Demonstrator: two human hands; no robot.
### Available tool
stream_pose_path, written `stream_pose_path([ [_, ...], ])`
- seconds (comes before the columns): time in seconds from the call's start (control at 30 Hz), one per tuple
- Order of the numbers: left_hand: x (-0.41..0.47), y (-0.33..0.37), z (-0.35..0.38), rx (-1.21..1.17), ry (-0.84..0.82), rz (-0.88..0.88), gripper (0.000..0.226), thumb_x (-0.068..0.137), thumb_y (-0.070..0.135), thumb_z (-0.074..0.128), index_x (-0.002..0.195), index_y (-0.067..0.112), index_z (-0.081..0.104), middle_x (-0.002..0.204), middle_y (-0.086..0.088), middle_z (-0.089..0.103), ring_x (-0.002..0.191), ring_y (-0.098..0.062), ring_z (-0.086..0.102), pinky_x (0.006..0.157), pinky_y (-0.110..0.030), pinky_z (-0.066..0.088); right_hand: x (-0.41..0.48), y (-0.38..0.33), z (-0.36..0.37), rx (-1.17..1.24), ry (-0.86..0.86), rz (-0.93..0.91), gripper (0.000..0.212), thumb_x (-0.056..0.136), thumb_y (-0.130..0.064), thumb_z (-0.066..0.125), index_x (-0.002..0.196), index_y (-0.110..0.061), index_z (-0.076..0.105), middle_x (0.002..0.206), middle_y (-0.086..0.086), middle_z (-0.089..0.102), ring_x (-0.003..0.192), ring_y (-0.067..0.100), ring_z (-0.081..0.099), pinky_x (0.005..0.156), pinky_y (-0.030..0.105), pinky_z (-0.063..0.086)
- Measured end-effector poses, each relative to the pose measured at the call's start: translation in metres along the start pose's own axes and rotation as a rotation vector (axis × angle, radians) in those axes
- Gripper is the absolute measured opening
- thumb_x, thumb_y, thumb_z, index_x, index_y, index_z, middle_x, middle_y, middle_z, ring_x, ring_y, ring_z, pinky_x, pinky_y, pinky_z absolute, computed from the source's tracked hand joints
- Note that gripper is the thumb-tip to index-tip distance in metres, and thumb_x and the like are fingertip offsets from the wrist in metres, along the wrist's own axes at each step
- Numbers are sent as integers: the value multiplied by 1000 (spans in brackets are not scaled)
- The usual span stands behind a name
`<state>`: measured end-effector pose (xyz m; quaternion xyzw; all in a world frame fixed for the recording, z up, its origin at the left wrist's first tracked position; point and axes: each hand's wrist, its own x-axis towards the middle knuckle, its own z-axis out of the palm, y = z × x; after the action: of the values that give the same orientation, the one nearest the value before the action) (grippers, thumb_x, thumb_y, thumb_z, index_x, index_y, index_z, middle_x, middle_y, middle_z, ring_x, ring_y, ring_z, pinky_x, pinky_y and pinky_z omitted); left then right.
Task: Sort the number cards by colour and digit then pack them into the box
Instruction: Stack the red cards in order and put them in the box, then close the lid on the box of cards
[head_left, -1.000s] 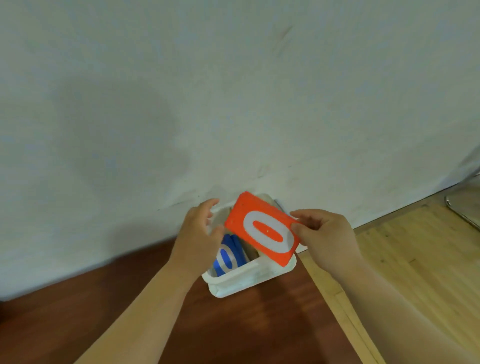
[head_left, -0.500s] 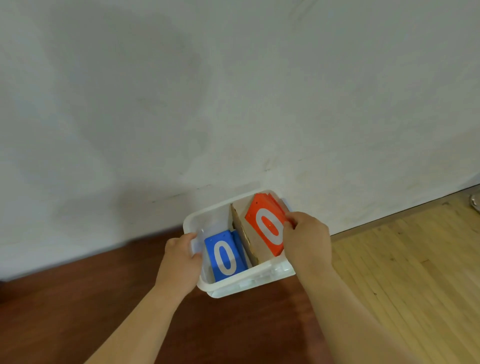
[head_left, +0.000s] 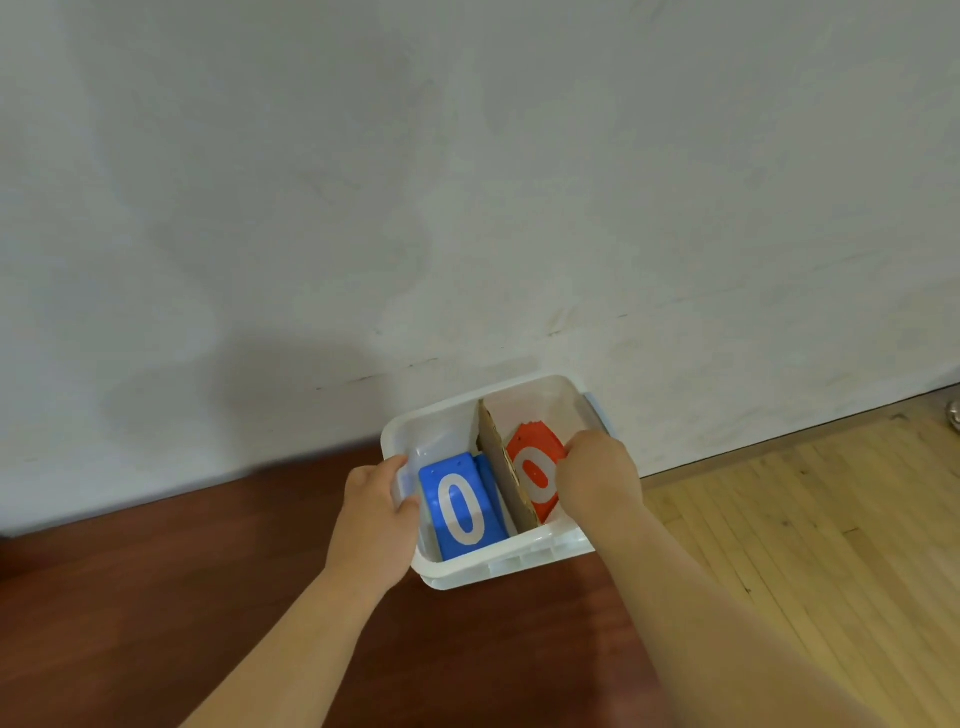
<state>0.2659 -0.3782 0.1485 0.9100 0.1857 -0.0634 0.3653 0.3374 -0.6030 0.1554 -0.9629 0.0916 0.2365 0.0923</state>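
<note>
Lowered from above the box a second ago, the orange card (head_left: 535, 467) now sits in the right compartment of the white box (head_left: 498, 564), lower centre of the frame, just beside the cardboard divider (head_left: 501, 467). It shows a white 0. The right hand (head_left: 597, 480) curls its fingers over the card's right edge, holding it. The left compartment holds a tilted blue card (head_left: 460, 506), also with a white 0. The left hand (head_left: 376, 512) grips the box's left wall, thumb inside. The box stands on the dark reddish surface (head_left: 208, 597) against the wall.
</note>
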Motion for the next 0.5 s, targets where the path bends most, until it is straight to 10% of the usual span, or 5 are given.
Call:
stream_pose_path([
  [0.2, -3, 0, 2, -13, 4, 14, 50, 102, 20, 54, 150, 28, 41, 143, 1, 41, 101, -2, 45, 61, -5, 33, -15, 2, -4, -82, -82, -23, 38, 96, -25, 65, 131, -16, 54, 121, 7, 63, 107, 24, 63, 92, 35, 53],
  [0.4, -3, -1, 4, -8, 7, 14, 50, 102, 20, 55, 149, 30, 42, 142, 0, 44, 102, -4, 47, 63, -8, 35, -28, 53, 5, 29, 597, -195, 29, 96, -34, 61, 124, -30, 68, 130, 1, 62, 116, 25, 57, 93, 37, 55],
  [0.5, -3, 2, 2, -16, 7, 21, 51, 100, 18, 56, 148, 28, 44, 140, -3, 50, 107, -9, 49, 79, -19, 39, -17, 69, 5, 395, 348, -182, 40, 102, -35, 49, 141, -37, 52, 134, -4, 59, 121, 22, 58, 92, 31, 51],
])
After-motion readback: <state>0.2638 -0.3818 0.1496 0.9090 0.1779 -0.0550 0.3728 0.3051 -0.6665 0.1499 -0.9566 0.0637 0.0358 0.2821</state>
